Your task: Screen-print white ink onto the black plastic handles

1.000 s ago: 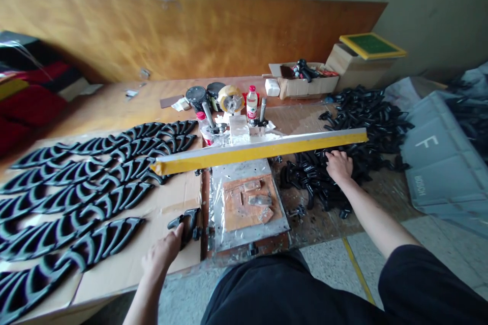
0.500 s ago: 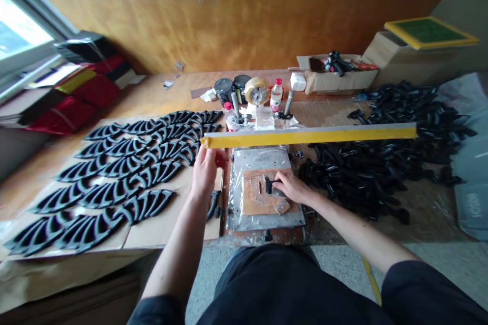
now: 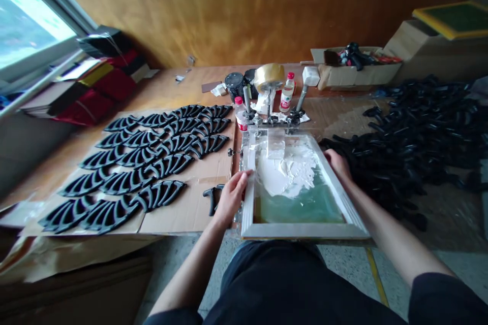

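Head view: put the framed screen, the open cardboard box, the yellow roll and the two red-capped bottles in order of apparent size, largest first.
1. Framed screen
2. Open cardboard box
3. Yellow roll
4. Farther bottle and nearer bottle: too alike to rank, given their differing nearness.

We're in a near-black shirt [image 3: 290, 284] — loose cut, sleeves [image 3: 438, 292] ending near the elbows. Forearms [image 3: 194, 261] and hands [image 3: 231, 194] bare — sliver of blue-grey trousers [image 3: 231, 263] showing beside the shirt.
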Demonstrator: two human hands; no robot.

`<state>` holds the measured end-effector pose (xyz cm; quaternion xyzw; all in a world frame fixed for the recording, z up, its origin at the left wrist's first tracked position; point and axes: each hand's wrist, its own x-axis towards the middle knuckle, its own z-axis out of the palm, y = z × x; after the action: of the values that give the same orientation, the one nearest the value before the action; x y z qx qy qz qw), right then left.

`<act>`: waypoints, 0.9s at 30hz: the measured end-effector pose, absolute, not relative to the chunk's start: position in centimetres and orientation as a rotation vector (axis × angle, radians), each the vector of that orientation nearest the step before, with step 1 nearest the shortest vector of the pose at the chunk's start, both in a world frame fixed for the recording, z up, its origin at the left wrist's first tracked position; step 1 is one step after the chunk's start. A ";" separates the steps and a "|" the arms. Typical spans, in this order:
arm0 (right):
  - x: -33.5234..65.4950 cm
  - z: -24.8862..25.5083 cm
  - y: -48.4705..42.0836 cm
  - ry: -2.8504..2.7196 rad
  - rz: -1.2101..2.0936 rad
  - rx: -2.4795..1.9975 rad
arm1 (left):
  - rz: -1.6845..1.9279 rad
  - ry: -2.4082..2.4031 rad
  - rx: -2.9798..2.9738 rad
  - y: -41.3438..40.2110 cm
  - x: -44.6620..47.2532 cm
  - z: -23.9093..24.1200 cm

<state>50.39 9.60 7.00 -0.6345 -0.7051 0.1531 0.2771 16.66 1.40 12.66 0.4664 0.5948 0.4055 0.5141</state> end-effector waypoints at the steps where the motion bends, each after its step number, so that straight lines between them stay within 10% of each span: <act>1: 50.5 7.7 10.4 -1.834 0.362 -1.735 | 0.942 1.444 1.092 0.9 16.7 11.3; 18: 42.4 9.9 6.4 -2.832 0.425 -0.710 | 0.806 1.619 1.000 1.2 16.9 5.3; 27: 41.4 9.0 6.5 -2.674 0.392 -0.911 | 0.758 1.591 1.144 1.3 16.5 4.5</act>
<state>41.37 6.48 8.97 -0.3159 -0.9278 0.1362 0.1444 16.51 1.26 4.54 0.4723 0.6569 0.3132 0.4973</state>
